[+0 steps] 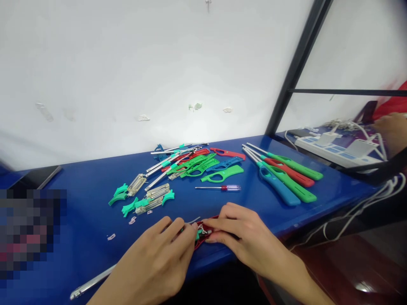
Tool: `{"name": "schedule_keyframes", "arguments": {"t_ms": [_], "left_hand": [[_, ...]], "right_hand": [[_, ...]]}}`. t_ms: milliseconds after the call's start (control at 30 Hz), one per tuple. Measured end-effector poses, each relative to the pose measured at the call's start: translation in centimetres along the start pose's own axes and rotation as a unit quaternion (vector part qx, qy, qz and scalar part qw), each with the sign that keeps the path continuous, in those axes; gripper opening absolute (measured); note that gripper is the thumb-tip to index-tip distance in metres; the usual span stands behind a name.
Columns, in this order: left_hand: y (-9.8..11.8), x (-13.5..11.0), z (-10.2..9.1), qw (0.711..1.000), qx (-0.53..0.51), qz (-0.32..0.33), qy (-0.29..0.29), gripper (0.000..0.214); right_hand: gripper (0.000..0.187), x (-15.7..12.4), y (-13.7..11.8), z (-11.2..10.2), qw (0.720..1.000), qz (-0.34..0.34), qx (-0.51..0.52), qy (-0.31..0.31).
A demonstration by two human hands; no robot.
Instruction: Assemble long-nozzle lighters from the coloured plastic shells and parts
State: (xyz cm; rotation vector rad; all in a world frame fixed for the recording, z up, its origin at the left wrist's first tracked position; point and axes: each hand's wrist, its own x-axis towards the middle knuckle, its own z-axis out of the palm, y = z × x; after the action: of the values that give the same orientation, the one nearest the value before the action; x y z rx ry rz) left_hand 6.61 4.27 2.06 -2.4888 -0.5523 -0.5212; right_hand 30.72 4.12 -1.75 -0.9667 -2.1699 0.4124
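My left hand (159, 254) and my right hand (238, 231) meet at the near edge of the blue table (82, 199). Both pinch a red lighter shell (208, 231) with a teal part and a small wire piece inside it. A long metal tube (92, 283) runs out to the left from under my left hand. A small screwdriver (219, 187) with a clear and red handle lies just beyond my hands.
A pile of open lighter shells and metal tubes (187, 163) lies mid-table. Clear gas tanks with teal triggers (143, 197) lie to the left. Several assembled long lighters (282, 176) lie to the right. A white power strip (337, 150) and another person's hand (392, 131) are at the far right.
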Motion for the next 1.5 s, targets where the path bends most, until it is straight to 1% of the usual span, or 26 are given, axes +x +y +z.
{"name": "schedule_keyframes", "arguments": {"t_ms": [200, 333, 433, 500, 567, 633, 667, 700, 733, 767, 800, 833, 867, 933, 1033, 1100, 1200, 1267, 1400, 1500], "left_hand": [[-0.1, 0.3, 0.3, 1.000, -0.006, 0.002, 0.016, 0.046], [-0.4, 0.7, 0.7, 1.000, -0.016, -0.001, 0.018, 0.043], [-0.7, 0.6, 0.3, 0.999, -0.014, -0.013, 0.031, 0.045], [-1.0, 0.3, -0.3, 0.999, -0.018, -0.028, 0.022, 0.048], [-1.3, -0.5, -0.8, 0.998, -0.036, -0.055, -0.013, 0.044], [-1.5, -1.8, -1.1, 0.992, -0.050, -0.111, -0.034, 0.040], [-1.5, -2.6, -1.2, 0.988, -0.050, -0.138, -0.046, 0.039], [-1.4, -3.6, -1.1, 0.987, -0.041, -0.147, -0.054, 0.038], [-1.3, -4.5, -1.0, 0.984, -0.032, -0.159, -0.080, 0.037], [-1.1, -5.4, -0.8, 0.983, -0.019, -0.165, -0.081, 0.036], [-0.9, -6.2, -0.7, 0.978, -0.013, -0.190, -0.087, 0.036], [-0.7, -6.8, -0.5, 0.974, -0.008, -0.217, -0.062, 0.036], [-0.4, -7.3, -0.5, 0.969, -0.014, -0.242, -0.050, 0.038], [-0.1, -7.7, -0.5, 0.963, -0.031, -0.268, -0.025, 0.036], [0.0, -7.1, -0.7, 0.960, -0.056, -0.274, 0.002, 0.032], [-0.1, -6.5, -0.9, 0.959, -0.069, -0.275, 0.016, 0.034], [-0.2, -6.0, -0.9, 0.958, -0.089, -0.271, 0.026, 0.035], [-0.2, -6.1, -0.8, 0.957, -0.103, -0.270, 0.021, 0.035], [-0.1, -6.8, -0.6, 0.955, -0.104, -0.279, -0.014, 0.036], [-0.1, -7.1, -0.5, 0.959, -0.099, -0.264, -0.026, 0.034]], "right_hand": [[0.023, 0.2, 0.1, -0.2, 1.000, 0.002, 0.004, -0.005], [0.022, 0.4, 0.2, -0.3, 1.000, 0.001, 0.001, 0.004], [0.023, 0.4, 0.1, -0.4, 1.000, 0.006, 0.001, 0.004], [0.023, 0.3, 0.1, -0.4, 1.000, 0.008, 0.000, 0.004], [0.025, 0.2, 0.0, -0.4, 1.000, 0.007, -0.001, 0.007], [0.027, 0.2, 0.0, -0.4, 1.000, 0.001, 0.003, 0.012], [0.028, 0.1, 0.0, -0.4, 1.000, -0.001, 0.006, 0.015], [0.029, 0.1, 0.0, -0.4, 1.000, -0.003, 0.009, 0.019], [0.030, 0.1, 0.0, -0.3, 1.000, -0.004, 0.009, 0.021], [0.030, 0.1, 0.0, -0.3, 1.000, -0.005, 0.009, 0.023], [0.029, 0.0, 0.0, -0.3, 1.000, -0.006, 0.007, 0.023], [0.029, 0.0, 0.0, -0.3, 1.000, -0.005, 0.006, 0.023], [0.028, 0.0, -0.1, -0.3, 1.000, -0.003, 0.005, 0.022], [0.027, -0.1, -0.1, -0.3, 1.000, 0.000, 0.007, 0.019], [0.027, -0.1, 0.0, -0.3, 1.000, 0.005, 0.012, 0.015], [0.026, -0.1, 0.1, -0.3, 1.000, 0.006, 0.013, 0.011], [0.027, -0.1, 0.1, -0.3, 1.000, 0.003, 0.015, 0.009], [0.026, -0.2, 0.1, -0.3, 1.000, 0.003, 0.016, 0.007], [0.025, -0.2, 0.0, -0.3, 1.000, 0.007, 0.018, 0.000], [0.026, -0.1, -0.1, -0.3, 1.000, 0.012, 0.018, -0.007]]}}
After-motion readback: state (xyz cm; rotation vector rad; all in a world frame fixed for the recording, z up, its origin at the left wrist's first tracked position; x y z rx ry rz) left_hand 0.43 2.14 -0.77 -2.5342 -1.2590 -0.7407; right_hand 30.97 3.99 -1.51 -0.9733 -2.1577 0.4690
